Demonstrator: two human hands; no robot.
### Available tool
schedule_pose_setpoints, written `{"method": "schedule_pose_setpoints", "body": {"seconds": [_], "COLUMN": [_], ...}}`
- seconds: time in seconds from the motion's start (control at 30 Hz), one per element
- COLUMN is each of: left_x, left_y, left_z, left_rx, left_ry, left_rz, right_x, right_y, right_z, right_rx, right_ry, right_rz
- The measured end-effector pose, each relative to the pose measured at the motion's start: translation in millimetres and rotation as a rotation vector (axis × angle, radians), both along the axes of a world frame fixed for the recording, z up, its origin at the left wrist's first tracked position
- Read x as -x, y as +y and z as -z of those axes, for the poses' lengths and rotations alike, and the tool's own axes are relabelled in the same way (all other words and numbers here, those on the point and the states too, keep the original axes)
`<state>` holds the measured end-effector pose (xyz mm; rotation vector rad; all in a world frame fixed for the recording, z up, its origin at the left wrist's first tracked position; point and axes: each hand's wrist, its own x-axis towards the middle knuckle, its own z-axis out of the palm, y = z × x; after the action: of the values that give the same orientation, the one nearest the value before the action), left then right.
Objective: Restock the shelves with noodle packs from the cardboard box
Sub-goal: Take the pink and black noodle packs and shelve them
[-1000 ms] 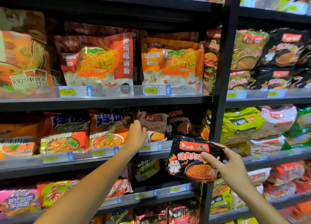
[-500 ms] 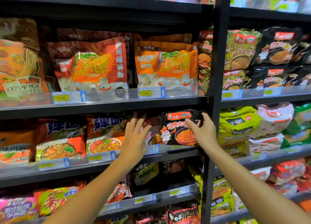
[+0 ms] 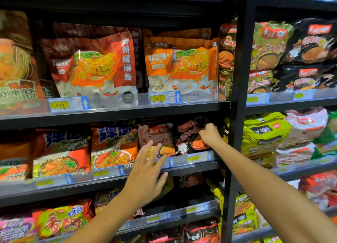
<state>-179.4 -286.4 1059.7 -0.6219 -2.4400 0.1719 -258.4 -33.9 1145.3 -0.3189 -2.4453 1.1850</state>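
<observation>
At the centre right of the frame, the right hand (image 3: 209, 135) holds the black noodle pack (image 3: 189, 138) on the middle shelf (image 3: 109, 184). The left hand (image 3: 145, 175) (fingers spread wide, holding nothing) hovers lower, in front of the pink pack (image 3: 156, 135).

The black plastic noodle pack (image 3: 189, 138), a second ago held low in front of the shelves, now stands on the middle black metal shelf (image 3: 197, 165). The right hand (image 3: 209, 134) grips its top edge, and the left hand (image 3: 145, 175) has drawn back with fingers spread.
</observation>
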Motion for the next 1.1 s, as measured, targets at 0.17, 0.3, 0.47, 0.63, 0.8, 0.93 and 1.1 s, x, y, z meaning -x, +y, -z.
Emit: {"method": "schedule_pose_setpoints", "body": {"seconds": [0.17,0.3,0.47,0.63,0.8,0.93,1.1], "left_x": [4.0,4.5,8.2,12.4,-0.7,-30.5,-82.3], "left_y": [3.9,11.6,18.1,16.8,16.6,14.0,18.8], "left_z": [2.5,-4.5,-10.6,-12.6,-13.4,-0.7,30.8], "left_rx": [0.015,-0.010,-0.011,0.046,0.025,-0.041,-0.060], "left_ry": [-0.094,-0.156,-0.282,-0.284,-0.288,-0.233,-0.188], "left_rz": [0.000,-0.039,-0.087,-0.118,-0.135,-0.059,0.110], "right_x": [-3.3,-11.1,-27.5,-24.5,-24.5,-56.0,-137.4], "right_y": [-6.1,-7.0,-4.9,-5.1,-6.4,9.4,28.3], "right_z": [14.1,23.6,50.0,59.4,62.1,82.5,125.5], "right_rx": [-0.108,-0.328,-0.637,-0.716,-0.686,-0.618,-0.588], "right_ry": [0.015,0.084,0.115,-0.012,-0.027,0.185,0.278], "right_rz": [-0.030,-0.061,-0.303,-0.268,-0.283,-0.274,-0.346]}}
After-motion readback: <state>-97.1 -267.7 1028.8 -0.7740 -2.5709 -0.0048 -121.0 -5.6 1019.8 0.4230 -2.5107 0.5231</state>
